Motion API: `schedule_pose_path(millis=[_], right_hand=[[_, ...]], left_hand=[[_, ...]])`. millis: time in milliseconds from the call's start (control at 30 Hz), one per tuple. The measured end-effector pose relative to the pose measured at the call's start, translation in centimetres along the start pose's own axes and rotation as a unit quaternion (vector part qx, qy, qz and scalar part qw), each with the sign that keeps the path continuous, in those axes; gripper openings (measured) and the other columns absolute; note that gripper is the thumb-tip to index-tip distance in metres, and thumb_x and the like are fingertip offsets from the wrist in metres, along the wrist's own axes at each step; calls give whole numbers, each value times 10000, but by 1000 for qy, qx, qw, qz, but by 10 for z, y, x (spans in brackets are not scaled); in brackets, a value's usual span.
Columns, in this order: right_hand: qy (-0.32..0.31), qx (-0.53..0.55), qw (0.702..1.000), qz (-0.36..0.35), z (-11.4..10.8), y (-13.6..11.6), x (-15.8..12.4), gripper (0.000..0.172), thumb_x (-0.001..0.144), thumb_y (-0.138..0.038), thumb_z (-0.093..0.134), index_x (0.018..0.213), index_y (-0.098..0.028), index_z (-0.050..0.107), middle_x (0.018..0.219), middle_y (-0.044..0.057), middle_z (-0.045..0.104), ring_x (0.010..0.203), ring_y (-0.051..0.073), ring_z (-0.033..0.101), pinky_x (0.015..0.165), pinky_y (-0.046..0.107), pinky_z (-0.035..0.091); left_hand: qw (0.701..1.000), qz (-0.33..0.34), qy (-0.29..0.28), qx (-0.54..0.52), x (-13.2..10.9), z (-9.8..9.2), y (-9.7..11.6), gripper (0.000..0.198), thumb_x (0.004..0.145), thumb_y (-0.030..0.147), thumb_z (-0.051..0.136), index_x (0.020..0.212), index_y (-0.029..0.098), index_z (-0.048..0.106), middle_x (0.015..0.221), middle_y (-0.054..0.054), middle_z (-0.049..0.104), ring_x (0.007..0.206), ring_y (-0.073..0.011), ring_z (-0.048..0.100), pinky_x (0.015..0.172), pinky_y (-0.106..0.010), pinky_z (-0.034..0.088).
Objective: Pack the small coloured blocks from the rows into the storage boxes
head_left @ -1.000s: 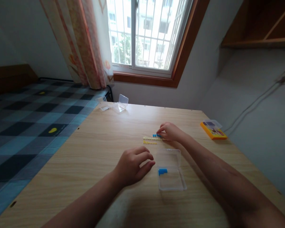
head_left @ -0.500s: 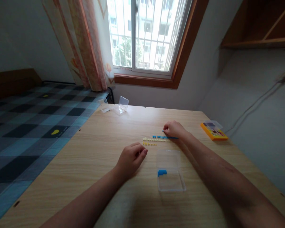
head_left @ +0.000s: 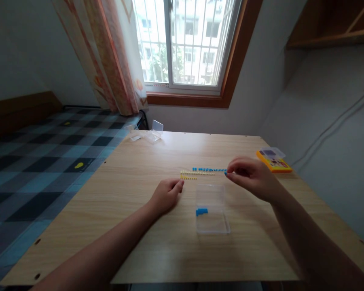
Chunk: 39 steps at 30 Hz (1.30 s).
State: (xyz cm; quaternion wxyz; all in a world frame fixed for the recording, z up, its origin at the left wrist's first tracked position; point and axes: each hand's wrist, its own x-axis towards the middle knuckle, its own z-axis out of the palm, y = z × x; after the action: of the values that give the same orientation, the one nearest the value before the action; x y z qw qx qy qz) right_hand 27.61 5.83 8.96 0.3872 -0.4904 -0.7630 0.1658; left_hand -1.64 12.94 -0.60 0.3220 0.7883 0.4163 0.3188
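Observation:
My right hand (head_left: 249, 174) pinches a small blue piece (head_left: 226, 173) at the right end of a row of small blue pieces (head_left: 210, 169). Just in front of that row lie a pale yellow row (head_left: 200, 173) and a shorter yellow row (head_left: 188, 178). My left hand (head_left: 167, 194) rests on the table by the left end of the yellow row, its fingers curled; whether they hold anything is hidden. Nearer to me, an open clear plastic box (head_left: 214, 224) lies between my forearms, with joined blue pieces (head_left: 202, 211) at its left side.
Two open clear boxes (head_left: 153, 135) stand at the table's back left corner. An orange case (head_left: 274, 162) with a clear lid on it lies near the right edge. A bed (head_left: 63, 149) adjoins the table's left side.
My right hand has moved right, from above the blue row to its right end, with a small blue piece between its fingertips. The view has shifted slightly; my left hand stays beside the yellow row.

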Motion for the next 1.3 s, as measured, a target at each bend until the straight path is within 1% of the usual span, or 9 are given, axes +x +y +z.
schedule_pose_path(millis=[100, 233, 367, 533, 633, 767, 833, 1033, 1300], right_hand=[[-73, 46, 996, -29, 7, -27, -28, 111, 914, -268, 663, 838, -214, 724, 828, 28, 673, 651, 125, 542, 559, 250, 417], [-173, -9, 985, -3, 35, -34, -51, 116, 903, -175, 633, 848, -218, 725, 829, 10, 690, 729, 134, 611, 667, 256, 445], [-233, -124, 964, 32, 56, -29, -56, 151, 866, -127, 619, 839, -209, 743, 836, 8, 712, 722, 145, 634, 675, 271, 407], [-267, -198, 942, 52, 69, -27, -52, 192, 918, -163, 581, 844, -190, 756, 875, 48, 732, 794, 184, 660, 688, 287, 397], [-273, -215, 936, 48, 75, -24, -50, 193, 928, -178, 583, 843, -187, 757, 880, 57, 737, 842, 202, 661, 711, 295, 399], [-272, -216, 936, 58, 82, -18, -51, 207, 935, -184, 583, 841, -192, 767, 861, 57, 738, 829, 196, 659, 698, 291, 388], [-259, -211, 940, 63, 84, -15, -52, 204, 935, -191, 592, 840, -200, 772, 848, 52, 735, 815, 191, 657, 687, 289, 379], [-226, -163, 960, -8, 77, -8, -54, 168, 918, -163, 616, 919, -236, 767, 860, 19, 729, 787, 165, 638, 681, 276, 369], [-247, -166, 952, -67, 76, -4, -56, 181, 900, -141, 613, 886, -242, 763, 823, 8, 703, 699, 139, 578, 631, 288, 321]], left_hand=[[1000, -22, 13, 7, 4, 5, 0, 463, 953, 479, 412, 588, 210, 506, 566, 1, 543, 592, -183, 528, 595, -296, 362], [998, -31, 52, 17, 12, 9, 7, 507, 985, 496, 341, 572, 222, 447, 540, 4, 502, 568, -179, 511, 583, -298, 346], [996, 17, 78, 39, 20, 6, 27, 506, 987, 508, 354, 566, 228, 384, 544, 19, 415, 559, -157, 432, 588, -302, 293], [995, 84, 42, 45, 21, -1, 42, 434, 972, 482, 421, 631, 213, 443, 596, 23, 443, 590, -147, 431, 611, -294, 300], [994, 94, -26, 39, 15, -8, 38, 326, 973, 446, 448, 777, 200, 533, 640, 28, 514, 596, -144, 467, 598, -276, 318], [954, 85, -258, 129, 10, -22, 35, 332, 948, 460, 515, 746, 197, 545, 681, 8, 582, 626, -151, 495, 578, -272, 299], [930, 69, -317, 173, 9, -27, 36, 346, 908, 482, 584, 714, 198, 548, 661, 10, 585, 591, -143, 470, 543, -276, 263], [921, 48, -345, 172, 10, -28, 42, 274, 897, 457, 626, 835, 193, 665, 730, -7, 659, 612, -146, 530, 541, -270, 294], [925, 16, -357, 134, 10, -17, 39, 332, 884, 433, 673, 1115, 204, 742, 731, -2, 697, 629, -153, 591, 580, -264, 357]])
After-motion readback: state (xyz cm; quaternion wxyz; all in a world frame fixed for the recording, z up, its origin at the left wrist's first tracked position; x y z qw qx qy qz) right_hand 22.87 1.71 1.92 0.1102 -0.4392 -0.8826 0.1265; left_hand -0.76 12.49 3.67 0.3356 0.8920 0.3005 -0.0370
